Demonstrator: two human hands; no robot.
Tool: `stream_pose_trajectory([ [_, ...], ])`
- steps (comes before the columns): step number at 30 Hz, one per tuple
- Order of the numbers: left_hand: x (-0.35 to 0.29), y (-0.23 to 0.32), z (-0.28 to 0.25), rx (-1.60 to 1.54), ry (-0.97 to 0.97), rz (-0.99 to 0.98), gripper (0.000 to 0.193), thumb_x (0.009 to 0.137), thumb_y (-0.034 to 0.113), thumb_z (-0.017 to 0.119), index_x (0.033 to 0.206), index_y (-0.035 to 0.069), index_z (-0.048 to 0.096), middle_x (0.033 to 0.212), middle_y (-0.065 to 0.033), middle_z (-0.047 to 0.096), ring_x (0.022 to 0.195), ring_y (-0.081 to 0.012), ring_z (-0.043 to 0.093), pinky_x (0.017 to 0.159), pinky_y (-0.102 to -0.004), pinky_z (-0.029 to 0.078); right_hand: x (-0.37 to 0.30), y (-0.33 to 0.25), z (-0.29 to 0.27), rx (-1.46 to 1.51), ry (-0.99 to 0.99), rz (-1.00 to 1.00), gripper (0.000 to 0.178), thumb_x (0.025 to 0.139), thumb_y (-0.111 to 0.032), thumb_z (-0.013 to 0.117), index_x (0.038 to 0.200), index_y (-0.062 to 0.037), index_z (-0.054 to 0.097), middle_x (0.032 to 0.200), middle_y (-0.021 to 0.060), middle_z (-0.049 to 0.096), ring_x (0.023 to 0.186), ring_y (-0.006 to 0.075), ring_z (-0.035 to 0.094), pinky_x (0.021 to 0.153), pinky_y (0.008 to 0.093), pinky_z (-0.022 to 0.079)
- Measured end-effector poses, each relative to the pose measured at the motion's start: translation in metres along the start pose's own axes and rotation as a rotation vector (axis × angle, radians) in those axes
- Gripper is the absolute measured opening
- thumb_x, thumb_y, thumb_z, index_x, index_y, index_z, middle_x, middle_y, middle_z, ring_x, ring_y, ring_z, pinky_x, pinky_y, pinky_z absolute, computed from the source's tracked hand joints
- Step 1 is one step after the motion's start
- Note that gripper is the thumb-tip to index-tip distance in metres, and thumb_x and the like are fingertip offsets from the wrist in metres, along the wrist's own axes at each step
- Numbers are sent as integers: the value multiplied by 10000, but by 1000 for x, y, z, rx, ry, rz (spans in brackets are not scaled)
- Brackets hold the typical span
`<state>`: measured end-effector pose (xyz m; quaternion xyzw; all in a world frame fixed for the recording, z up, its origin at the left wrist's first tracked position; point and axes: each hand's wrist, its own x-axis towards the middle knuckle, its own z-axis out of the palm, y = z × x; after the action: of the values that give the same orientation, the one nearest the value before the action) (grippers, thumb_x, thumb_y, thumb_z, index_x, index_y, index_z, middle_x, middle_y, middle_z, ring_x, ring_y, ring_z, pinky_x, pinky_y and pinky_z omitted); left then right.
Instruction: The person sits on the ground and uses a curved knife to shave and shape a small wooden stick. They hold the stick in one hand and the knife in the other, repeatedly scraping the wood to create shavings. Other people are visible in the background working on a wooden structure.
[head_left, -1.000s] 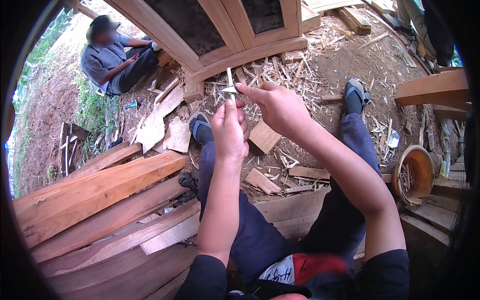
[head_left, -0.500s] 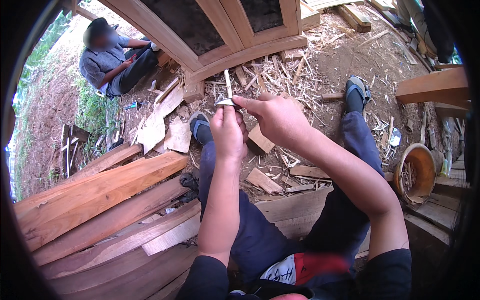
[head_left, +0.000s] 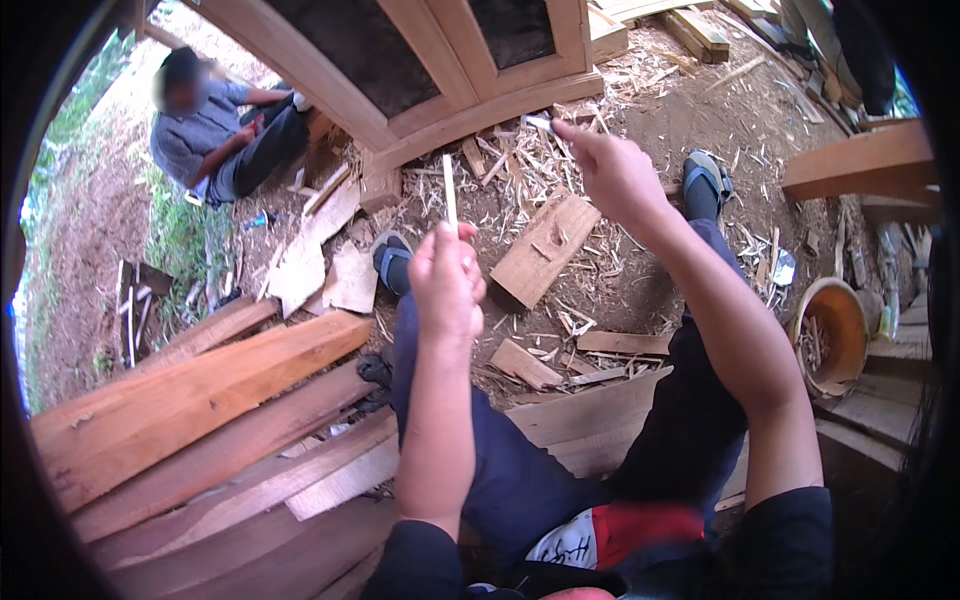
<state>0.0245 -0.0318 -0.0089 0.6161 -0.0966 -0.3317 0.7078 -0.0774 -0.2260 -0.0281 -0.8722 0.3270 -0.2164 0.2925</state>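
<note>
A thin pale wooden stick point(head_left: 449, 190) points upward from my left hand point(head_left: 447, 285), whose fingers are wrapped around its lower end. To the right and farther out, my right hand point(head_left: 618, 175) grips a knife point(head_left: 541, 123) with its blade pointing left. The knife is apart from the stick, and its handle is hidden inside my fist. Beneath and between my hands a thick wooden block point(head_left: 546, 250) lies on the ground among shavings.
A panelled wooden frame point(head_left: 480, 125) stands ahead. Long planks point(head_left: 200, 400) are stacked on the left. On the right are an orange-brown bucket point(head_left: 838, 335) with wood scraps and a beam point(head_left: 860, 163). A seated person point(head_left: 215, 130) is at the far left; another person's legs point(head_left: 835, 45) show at upper right.
My right hand has moved the knife away from the stick, outward and to the right. My left hand has shifted slightly down and left, still holding the stick.
</note>
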Motion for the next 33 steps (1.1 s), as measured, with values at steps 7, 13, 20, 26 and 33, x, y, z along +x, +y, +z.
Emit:
stream_pose_trajectory([
  [7, 2, 5, -4, 27, -6, 53, 268, 1023, 262, 426, 1039, 22, 545, 644, 34, 452, 419, -8, 328, 338, -169, 238, -54, -43, 18, 234, -64, -221, 326, 921, -174, 563, 1240, -184, 627, 877, 180, 654, 760, 332, 659, 674, 419, 523],
  [13, 1, 3, 3, 37, -42, 85, 243, 1027, 272, 416, 986, 57, 522, 635, 28, 460, 415, -11, 341, 342, -168, 234, -55, -49, 23, 269, -45, -245, 342, 901, -140, 568, 1234, -180, 631, 856, 174, 644, 756, 348, 654, 676, 425, 524],
  [20, 5, 1, 3, 108, -44, 196, 264, 1032, 270, 402, 999, 47, 537, 607, 52, 410, 408, -6, 300, 349, -178, 215, -49, -57, 18, 175, -29, -273, 350, 880, -119, 568, 1210, -201, 650, 835, 149, 639, 727, 327, 655, 654, 424, 531],
  [26, -4, -4, 22, 69, -13, 132, 285, 1034, 262, 396, 1036, 20, 547, 597, 63, 397, 416, -3, 293, 357, -171, 211, -22, -40, 29, 130, 73, -194, 424, 868, -59, 552, 1242, -242, 633, 787, 126, 621, 717, 309, 642, 630, 426, 509],
  [33, -17, -13, 31, 71, -55, 85, 278, 1023, 255, 398, 994, 21, 545, 561, 30, 421, 379, -28, 303, 327, -188, 217, 16, -2, 20, 106, 191, 100, 453, 908, -67, 502, 1310, -265, 573, 802, 122, 642, 722, 237, 641, 708, 364, 503],
])
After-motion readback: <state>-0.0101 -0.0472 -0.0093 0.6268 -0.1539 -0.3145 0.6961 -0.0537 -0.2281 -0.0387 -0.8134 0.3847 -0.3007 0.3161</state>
